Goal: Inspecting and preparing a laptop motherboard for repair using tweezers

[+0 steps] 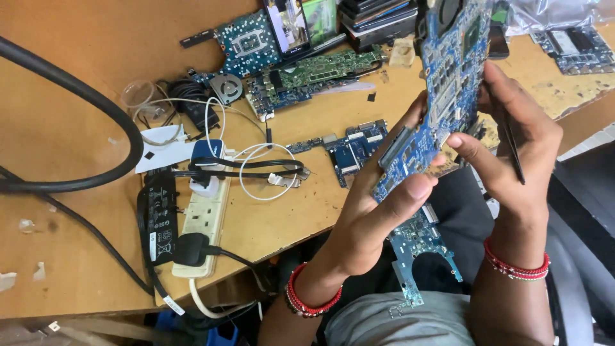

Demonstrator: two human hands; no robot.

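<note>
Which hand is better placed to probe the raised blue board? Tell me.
Probably the right hand: it holds the dark tweezers against the blue circuit board's edge. The left hand grips the board's lower end, supporting it.

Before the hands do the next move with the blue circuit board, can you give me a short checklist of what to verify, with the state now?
1. Left hand grips the blue circuit board: ok, thumb and fingers clamp its lower edge.
2. Right hand supports the board: ok, it touches the right edge.
3. Tweezers secured: ok, held in the right hand.
4. Tweezers tip off the board: cannot tell.
5. Second board on the lap stable: cannot tell, partly hidden.
6. Board clear of the power strip: ok, well apart.
</note>
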